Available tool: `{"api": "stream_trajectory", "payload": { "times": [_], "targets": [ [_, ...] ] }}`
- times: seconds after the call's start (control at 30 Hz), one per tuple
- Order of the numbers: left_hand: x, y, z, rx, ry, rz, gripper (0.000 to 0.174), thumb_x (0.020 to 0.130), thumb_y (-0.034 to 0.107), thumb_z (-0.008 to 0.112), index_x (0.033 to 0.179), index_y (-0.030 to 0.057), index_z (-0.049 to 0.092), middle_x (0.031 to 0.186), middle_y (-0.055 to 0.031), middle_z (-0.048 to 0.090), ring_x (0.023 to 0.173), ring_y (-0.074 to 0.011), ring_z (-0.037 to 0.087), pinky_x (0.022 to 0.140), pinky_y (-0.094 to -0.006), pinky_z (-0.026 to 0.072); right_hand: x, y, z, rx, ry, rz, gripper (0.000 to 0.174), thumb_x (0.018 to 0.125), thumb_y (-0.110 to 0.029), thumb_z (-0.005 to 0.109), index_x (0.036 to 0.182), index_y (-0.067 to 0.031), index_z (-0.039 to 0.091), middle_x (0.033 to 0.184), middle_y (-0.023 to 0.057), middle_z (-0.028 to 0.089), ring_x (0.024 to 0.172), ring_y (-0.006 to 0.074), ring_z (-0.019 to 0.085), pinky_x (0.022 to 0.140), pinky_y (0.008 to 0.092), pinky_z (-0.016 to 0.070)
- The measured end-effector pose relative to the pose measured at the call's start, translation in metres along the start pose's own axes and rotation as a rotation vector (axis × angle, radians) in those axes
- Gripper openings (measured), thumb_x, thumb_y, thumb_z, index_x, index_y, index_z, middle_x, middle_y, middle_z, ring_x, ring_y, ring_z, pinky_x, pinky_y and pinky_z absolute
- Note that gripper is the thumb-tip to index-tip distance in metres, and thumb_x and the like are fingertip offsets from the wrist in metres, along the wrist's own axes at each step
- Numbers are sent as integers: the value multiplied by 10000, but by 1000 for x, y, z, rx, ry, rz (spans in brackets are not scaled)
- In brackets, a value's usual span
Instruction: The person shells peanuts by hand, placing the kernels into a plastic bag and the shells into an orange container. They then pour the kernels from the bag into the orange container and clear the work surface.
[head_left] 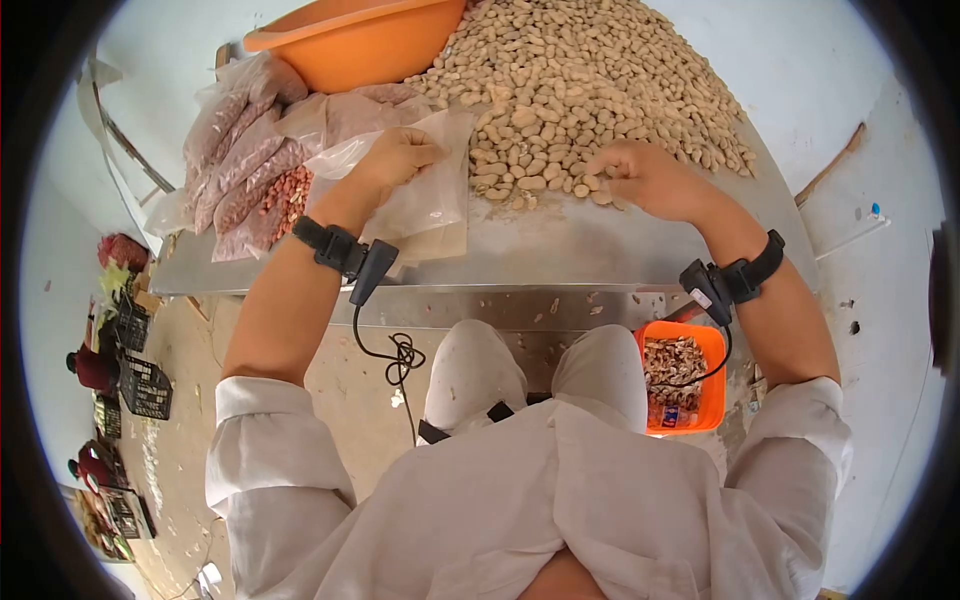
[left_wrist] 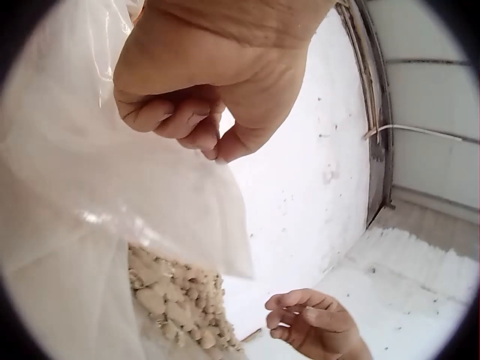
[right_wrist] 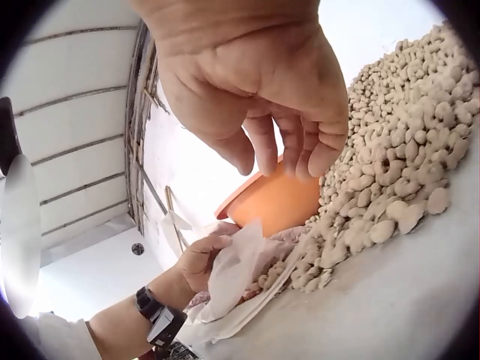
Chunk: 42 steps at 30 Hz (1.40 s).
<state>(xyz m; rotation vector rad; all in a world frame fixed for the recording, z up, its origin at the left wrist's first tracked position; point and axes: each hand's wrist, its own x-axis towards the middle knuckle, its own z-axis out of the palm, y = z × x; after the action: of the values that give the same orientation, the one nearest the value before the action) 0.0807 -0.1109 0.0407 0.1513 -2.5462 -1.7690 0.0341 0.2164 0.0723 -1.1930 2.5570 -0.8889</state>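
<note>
My left hand (head_left: 400, 158) pinches the edge of a clear plastic bag (head_left: 440, 200) between thumb and fingertips. In the left wrist view the bag (left_wrist: 165, 199) hangs as a thin sheet below that grip. The right hand (head_left: 655, 182) hovers at the near edge of a big heap of unshelled peanuts (head_left: 590, 85). Seen from the right wrist, this hand (right_wrist: 262, 90) has its fingers loosely bent downward, with nothing between them. Under and beside the left hand lie filled plastic bags (head_left: 240, 135), and red shelled peanuts (head_left: 290, 200) show through one.
A large orange basin (head_left: 360, 48) stands behind the filled bags on the metal table (head_left: 570, 240). Below the table's front edge, by my right knee, is an orange bin (head_left: 713, 405) with shell scraps. Black crates (head_left: 146, 388) and people are on the floor at far left.
</note>
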Motion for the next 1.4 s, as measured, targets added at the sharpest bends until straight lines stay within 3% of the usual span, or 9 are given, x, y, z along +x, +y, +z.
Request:
{"api": "stream_trajectory", "payload": {
  "times": [0.3, 0.4, 0.5, 0.8, 0.9, 0.97, 1.07, 1.23, 1.4],
  "targets": [
    [49, 59, 15, -108, -166, 210, 191, 830, 210, 630, 706, 77, 573, 613, 31, 504, 491, -44, 390, 435, -183, 272, 32, -9, 5, 6, -250, 164, 262, 784, -61, 542, 1041, -44, 587, 885, 118, 567, 711, 209, 574, 642, 322, 449],
    [70, 59, 30, -352, -178, 223, 190, 837, 198, 619, 703, 80, 556, 616, 31, 501, 493, -48, 404, 440, -172, 298, 61, 20, 29, -362, -88, -184, 208, 789, -80, 550, 972, 1, 605, 854, 178, 631, 752, 324, 611, 697, 391, 478],
    [88, 38, 49, -588, -179, 108, 172, 845, 173, 601, 707, 90, 542, 629, 27, 503, 492, -58, 421, 454, -161, 334, 68, 23, 41, -361, -83, -178, 201, 766, -43, 545, 955, -8, 604, 931, 205, 600, 864, 381, 572, 746, 416, 462],
    [84, -8, 69, -1057, -156, 250, 133, 854, 127, 577, 746, 51, 556, 628, -3, 510, 514, -85, 439, 464, -203, 352, 92, 28, 49, -415, -79, -190, 189, 757, -55, 592, 943, -27, 581, 928, 155, 536, 889, 298, 552, 746, 388, 446],
    [83, -10, 68, -1025, -192, 307, 126, 855, 146, 579, 773, 54, 549, 641, -2, 496, 528, -89, 408, 495, -215, 346, 89, 8, 37, -122, -221, 130, 169, 771, -58, 574, 936, -24, 582, 894, 149, 547, 812, 267, 573, 710, 367, 449],
    [76, 0, 71, -1022, -227, 326, 108, 851, 142, 583, 808, 44, 571, 635, 3, 492, 524, -89, 404, 492, -215, 342, 91, 26, 35, -192, -66, -93, 169, 776, -52, 554, 938, -22, 588, 852, 139, 563, 755, 242, 578, 682, 350, 448],
    [71, 3, 71, -793, -371, 380, 110, 839, 135, 600, 866, 29, 602, 609, 17, 476, 516, -79, 388, 482, -215, 333, 72, 25, 16, -149, -122, -63, 188, 775, -41, 533, 950, -18, 597, 795, 127, 580, 702, 218, 573, 658, 329, 443],
    [41, 30, 71, 180, -775, 316, 160, 758, 129, 647, 862, 9, 668, 702, -32, 627, 622, -102, 558, 544, -236, 418, 35, 15, 2, -163, -418, 20, 240, 758, -26, 531, 987, -19, 601, 756, 119, 588, 701, 221, 566, 661, 320, 438],
    [41, 21, 89, 494, -644, 456, 166, 748, 132, 625, 867, 22, 659, 646, -56, 598, 588, -126, 549, 551, -259, 427, 38, 31, 10, -236, -314, -50, 277, 744, 1, 518, 1004, -38, 605, 814, 132, 590, 742, 259, 570, 677, 341, 443]
  ]
}}
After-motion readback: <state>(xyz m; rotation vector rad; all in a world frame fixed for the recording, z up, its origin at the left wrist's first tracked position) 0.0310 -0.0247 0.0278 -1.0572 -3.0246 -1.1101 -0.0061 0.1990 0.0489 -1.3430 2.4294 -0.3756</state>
